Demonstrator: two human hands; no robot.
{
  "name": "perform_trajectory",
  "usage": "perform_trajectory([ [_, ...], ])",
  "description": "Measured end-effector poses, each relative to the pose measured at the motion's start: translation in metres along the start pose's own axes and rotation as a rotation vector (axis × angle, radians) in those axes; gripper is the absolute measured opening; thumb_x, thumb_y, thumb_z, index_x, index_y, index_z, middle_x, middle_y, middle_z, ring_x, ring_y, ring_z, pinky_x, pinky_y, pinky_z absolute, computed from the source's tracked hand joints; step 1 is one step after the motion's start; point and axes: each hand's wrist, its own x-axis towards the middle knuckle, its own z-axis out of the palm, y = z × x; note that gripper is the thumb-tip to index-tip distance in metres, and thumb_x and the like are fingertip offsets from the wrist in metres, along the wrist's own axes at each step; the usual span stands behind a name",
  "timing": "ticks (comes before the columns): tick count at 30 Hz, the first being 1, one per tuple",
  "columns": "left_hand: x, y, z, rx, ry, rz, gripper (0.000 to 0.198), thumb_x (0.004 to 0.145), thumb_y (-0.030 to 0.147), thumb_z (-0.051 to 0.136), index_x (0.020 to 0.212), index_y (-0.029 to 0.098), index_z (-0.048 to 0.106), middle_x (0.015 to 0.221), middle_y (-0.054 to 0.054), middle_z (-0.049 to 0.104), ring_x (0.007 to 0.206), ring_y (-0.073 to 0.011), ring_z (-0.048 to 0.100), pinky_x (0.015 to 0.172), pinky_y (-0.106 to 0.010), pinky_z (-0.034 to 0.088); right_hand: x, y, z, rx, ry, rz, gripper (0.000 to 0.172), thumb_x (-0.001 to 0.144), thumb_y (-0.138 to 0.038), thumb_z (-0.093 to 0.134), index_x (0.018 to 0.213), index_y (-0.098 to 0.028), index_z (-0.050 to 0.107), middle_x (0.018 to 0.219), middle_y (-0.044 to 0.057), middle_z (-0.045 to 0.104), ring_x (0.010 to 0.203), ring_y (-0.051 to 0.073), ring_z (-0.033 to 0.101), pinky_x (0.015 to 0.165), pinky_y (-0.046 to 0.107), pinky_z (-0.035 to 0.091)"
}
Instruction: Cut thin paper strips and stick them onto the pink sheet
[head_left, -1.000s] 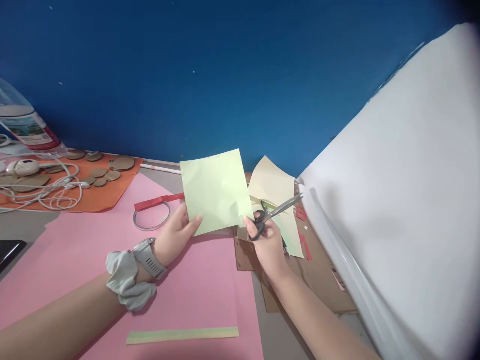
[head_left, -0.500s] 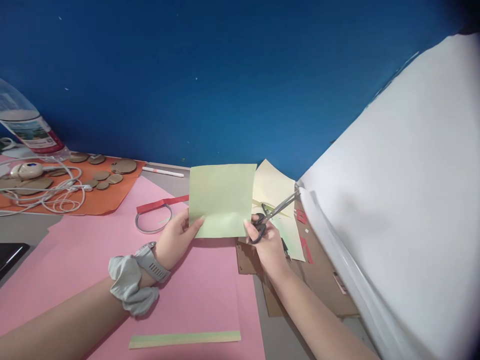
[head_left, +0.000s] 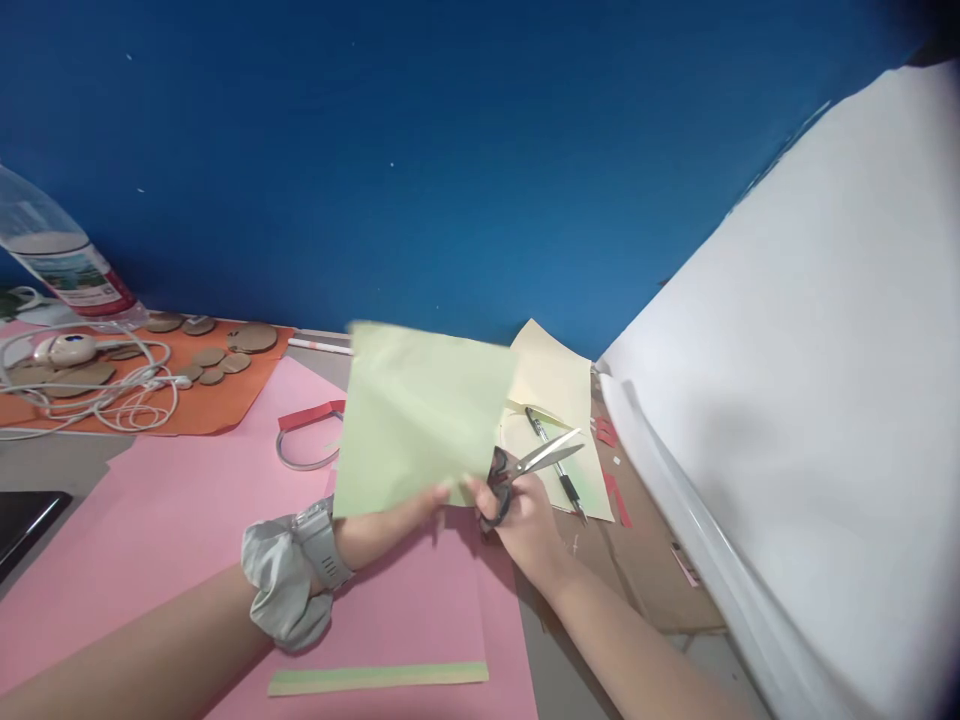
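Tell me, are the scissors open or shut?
A little open: the scissors in the right hand show two blade tips apart.

Looks like a paper-craft workspace, right here on a grey desk point(head_left: 60, 462) backed by a blue wall point(head_left: 420, 150)! Gives itself away at once: spreads pink paper point(head_left: 187, 500) across the top, lays out cardboard rounds point(head_left: 252, 338) on an orange sheet point(head_left: 251, 400) at the left, shows scissors point(head_left: 529, 463), a black-gripped pen point(head_left: 570, 490) and brown cardboard point(head_left: 667, 590) towards the right. Mixes in everyday belongings too, with tangled white earphones point(head_left: 97, 400) and a labelled plastic bottle point(head_left: 82, 275) off at the far left. Can't tell whether to call it home, office or classroom.
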Motion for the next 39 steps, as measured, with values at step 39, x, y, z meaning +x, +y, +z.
perform_trajectory([
  [39,0.006,0.009,-0.002,-0.186,0.26,-0.234,0.05,0.087,0.056,0.035,0.051,0.023,0.045,0.051,0.003,0.048,0.051,-0.0132,0.05,0.057,-0.026,0.046,-0.003,-0.006,0.0,0.02,-0.572,0.031,0.066,0.081,-0.071,0.041,0.117,-0.019,0.059,0.064,0.002,0.056,0.084,0.023,0.06,0.073,0.031,0.046],
])
